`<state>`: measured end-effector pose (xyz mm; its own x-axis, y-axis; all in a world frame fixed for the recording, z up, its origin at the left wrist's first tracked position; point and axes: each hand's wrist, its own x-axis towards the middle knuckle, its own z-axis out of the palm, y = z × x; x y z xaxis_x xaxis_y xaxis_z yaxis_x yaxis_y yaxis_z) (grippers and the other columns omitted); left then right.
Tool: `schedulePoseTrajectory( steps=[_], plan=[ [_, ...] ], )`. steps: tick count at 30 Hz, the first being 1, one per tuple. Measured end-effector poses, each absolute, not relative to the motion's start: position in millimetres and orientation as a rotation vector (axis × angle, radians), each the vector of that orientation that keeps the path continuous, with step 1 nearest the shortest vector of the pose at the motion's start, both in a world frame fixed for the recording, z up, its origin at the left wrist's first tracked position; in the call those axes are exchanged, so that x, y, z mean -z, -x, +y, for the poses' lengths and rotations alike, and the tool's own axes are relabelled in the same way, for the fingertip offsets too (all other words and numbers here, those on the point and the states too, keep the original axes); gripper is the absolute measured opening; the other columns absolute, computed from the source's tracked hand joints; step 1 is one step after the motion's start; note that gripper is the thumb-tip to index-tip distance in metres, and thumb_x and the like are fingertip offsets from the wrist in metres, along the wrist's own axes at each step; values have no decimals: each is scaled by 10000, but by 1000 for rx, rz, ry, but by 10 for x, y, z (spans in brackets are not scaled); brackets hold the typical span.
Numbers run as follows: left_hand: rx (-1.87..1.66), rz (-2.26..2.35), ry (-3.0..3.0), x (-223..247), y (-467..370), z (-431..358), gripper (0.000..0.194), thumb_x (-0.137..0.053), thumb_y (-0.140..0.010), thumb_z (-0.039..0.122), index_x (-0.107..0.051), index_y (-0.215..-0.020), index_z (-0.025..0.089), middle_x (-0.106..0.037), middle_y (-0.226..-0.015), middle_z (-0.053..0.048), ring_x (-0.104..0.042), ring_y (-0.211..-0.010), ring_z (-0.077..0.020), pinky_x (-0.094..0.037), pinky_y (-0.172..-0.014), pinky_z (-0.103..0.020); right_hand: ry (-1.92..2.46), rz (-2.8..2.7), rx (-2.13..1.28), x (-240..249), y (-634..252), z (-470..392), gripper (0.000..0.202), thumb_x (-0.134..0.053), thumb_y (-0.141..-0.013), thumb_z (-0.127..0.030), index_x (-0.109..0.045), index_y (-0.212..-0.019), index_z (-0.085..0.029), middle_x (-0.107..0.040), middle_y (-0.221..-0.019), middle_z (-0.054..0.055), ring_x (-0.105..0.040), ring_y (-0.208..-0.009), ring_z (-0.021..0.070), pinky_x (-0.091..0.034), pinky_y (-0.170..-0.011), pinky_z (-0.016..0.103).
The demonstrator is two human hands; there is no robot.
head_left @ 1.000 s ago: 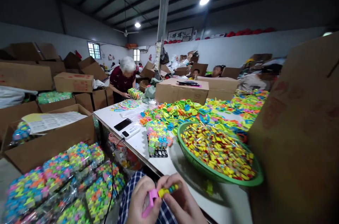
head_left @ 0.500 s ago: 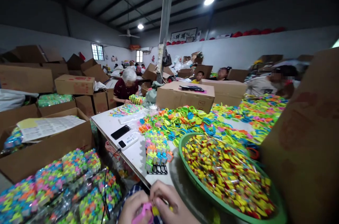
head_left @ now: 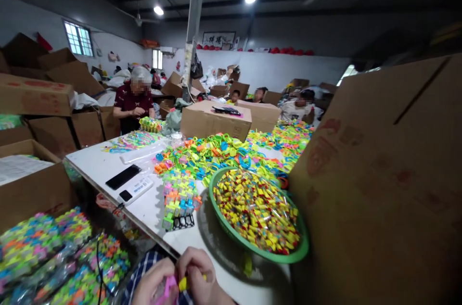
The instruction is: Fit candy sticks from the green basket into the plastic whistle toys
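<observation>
Low in the view, my left hand (head_left: 153, 285) is closed around a pink plastic piece (head_left: 170, 290), partly covered by the fingers. Right beside it, the bent fingers of my right hand (head_left: 199, 269) pinch a small yellow piece (head_left: 183, 284). The two pieces are close together; whether they touch is hard to make out. Ahead of my hands, toy pieces with grey blocks (head_left: 179, 194) stand in rows in a black rack (head_left: 185, 222). To the right, a green basin (head_left: 305, 247) holds many small yellow-and-red pieces in clear wrapping.
Loose coloured plastic pieces (head_left: 216, 151) are heaped across the white table (head_left: 144, 216). A phone (head_left: 123, 177) and a white device (head_left: 136, 191) lie on the left. A large carton (head_left: 375, 189) blocks the right side. Packed toy bundles (head_left: 32, 242) sit lower left. Co-workers are behind.
My view has turned to the right, so the table and basin appear further left. Both hands stay together on the pink and yellow pieces; more of the yellow one shows.
</observation>
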<state>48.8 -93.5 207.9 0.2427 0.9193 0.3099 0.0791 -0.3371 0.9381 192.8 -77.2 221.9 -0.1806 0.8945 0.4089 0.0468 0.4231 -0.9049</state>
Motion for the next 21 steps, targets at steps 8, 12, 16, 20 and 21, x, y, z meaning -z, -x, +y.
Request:
schedulePoseTrajectory(
  steps=[8, 12, 16, 20, 21],
  plan=[
    [-1103, 999, -1844, -2225, -456, -614, 249, -563, -837, 405, -569, -759, 169, -568, -720, -19, -545, -689, -150, -437, -669, -251, 782, -1311, -1355, -2223, -1947, -432, 220, -512, -780, -425, -457, -747, -215, -468, -561, -57, -364, -394, 70, -304, -389, 192],
    [-1126, 1026, -2068, -2285, -413, -589, 169, -597, -822, 348, -600, -878, 188, -567, -848, -34, -562, -784, -165, -448, -731, -274, 801, -1382, -1378, -2218, -1980, -396, 446, -509, -775, -637, -514, -742, -193, -456, -563, -41, -394, -448, 85, -322, -427, 211],
    [-1106, 1163, -2180, -2242, -419, -652, 237, -622, -797, 335, -563, -981, 198, -566, -921, -47, -575, -839, -192, -456, -753, -309, 855, -1530, -1255, -2218, -1984, -465, 525, -436, -810, -671, -505, -632, -182, -441, -571, -16, -407, -550, 112, -349, -528, 246],
    [-1078, 1254, -2151, -2135, -461, -706, 235, -603, -797, 298, -529, -995, 196, -590, -938, -60, -591, -883, -219, -463, -782, -349, 888, -1551, -1177, -2158, -1954, -505, 551, -382, -838, -660, -391, -540, -196, -367, -526, -24, -354, -533, 108, -308, -530, 256],
    [-1061, 1277, -2116, -2112, -473, -721, 249, -603, -794, 291, -525, -1009, 193, -599, -955, -67, -595, -897, -225, -464, -798, -360, 893, -1540, -1167, -2134, -1943, -509, 554, -383, -835, -661, -378, -531, -199, -355, -515, -26, -345, -521, 106, -297, -520, 257]
  ],
)
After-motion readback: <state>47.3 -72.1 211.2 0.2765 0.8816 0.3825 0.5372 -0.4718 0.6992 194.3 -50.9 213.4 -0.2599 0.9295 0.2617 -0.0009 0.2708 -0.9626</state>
